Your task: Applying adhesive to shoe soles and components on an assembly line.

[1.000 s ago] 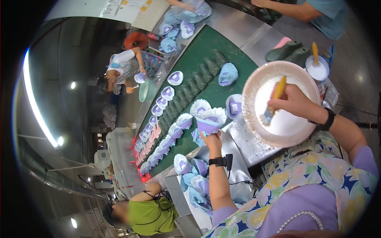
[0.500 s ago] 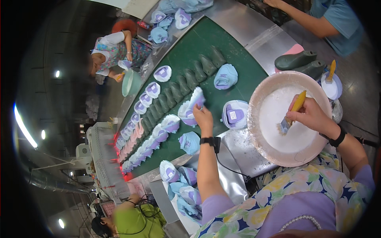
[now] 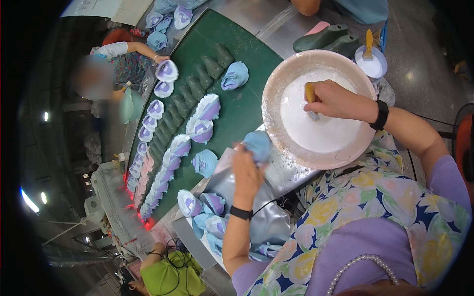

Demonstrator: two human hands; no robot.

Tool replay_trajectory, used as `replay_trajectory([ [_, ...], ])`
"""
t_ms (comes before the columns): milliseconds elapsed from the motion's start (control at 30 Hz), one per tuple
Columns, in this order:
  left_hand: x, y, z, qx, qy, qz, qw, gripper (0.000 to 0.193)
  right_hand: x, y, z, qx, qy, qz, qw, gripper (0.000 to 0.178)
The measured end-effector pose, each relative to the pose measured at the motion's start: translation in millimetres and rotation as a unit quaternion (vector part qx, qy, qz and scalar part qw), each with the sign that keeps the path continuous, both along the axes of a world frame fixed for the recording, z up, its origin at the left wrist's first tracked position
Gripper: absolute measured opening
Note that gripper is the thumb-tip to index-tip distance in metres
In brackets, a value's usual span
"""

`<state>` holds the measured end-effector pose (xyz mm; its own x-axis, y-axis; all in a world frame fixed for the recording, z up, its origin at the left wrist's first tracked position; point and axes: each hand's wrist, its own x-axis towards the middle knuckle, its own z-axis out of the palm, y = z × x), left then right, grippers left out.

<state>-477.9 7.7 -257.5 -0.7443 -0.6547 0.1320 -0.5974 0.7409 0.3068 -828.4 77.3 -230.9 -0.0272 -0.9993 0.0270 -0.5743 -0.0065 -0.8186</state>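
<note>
My right hand (image 3: pixel 335 101) grips a paint brush (image 3: pixel 310 92) by its yellow handle, with the bristle end down in the white liquid of a large pale pink basin (image 3: pixel 363 140). My left hand (image 3: pixel 247 170), smeared by motion, is closed on a light blue shoe upper (image 3: pixel 257 144) just left of the basin's rim. Left of that hand, another blue upper (image 3: pixel 205 163) lies on the green conveyor belt (image 3: pixel 242 111). Two purple-and-white uppers (image 3: pixel 200 130) lie close together farther up the belt, at the end of a long row.
Dark green shoe lasts (image 3: pixel 185 96) line the belt's middle, with more uppers beyond. Loose uppers (image 3: pixel 216 225) are heaped near my left forearm. Behind the basin are two lasts (image 3: pixel 321 38) and a small tub (image 3: pixel 373 64) with a brush. Co-workers stand across the belt and lower left.
My left hand has let go of the purple-and-white upper on the belt and come back towards me, now with the blue upper from beside the basin. The brush has dipped lower. The view has shifted.
</note>
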Motion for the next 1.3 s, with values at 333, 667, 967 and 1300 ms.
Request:
replay_trajectory([
  [333,3.3,1.1,-33.3,0.028,-0.051,-0.102,0.993,0.044,33.7,15.9,-17.4,0.014,0.112,0.243,0.964,0.019],
  [667,12.6,-19.7,40.8,0.530,0.350,0.213,0.743,0.046,-25.3,2.1,49.2,-0.111,-0.105,0.064,0.986,0.018],
  [967,-93.5,17.3,59.2,0.498,0.427,0.106,0.747,0.049,-14.6,6.6,67.1,-0.231,-0.128,0.014,0.965,0.022],
  [1300,-104.1,13.2,29.6,0.080,0.499,0.036,0.862,0.040,11.9,31.3,51.2,0.021,-0.353,-0.103,0.930,0.037],
])
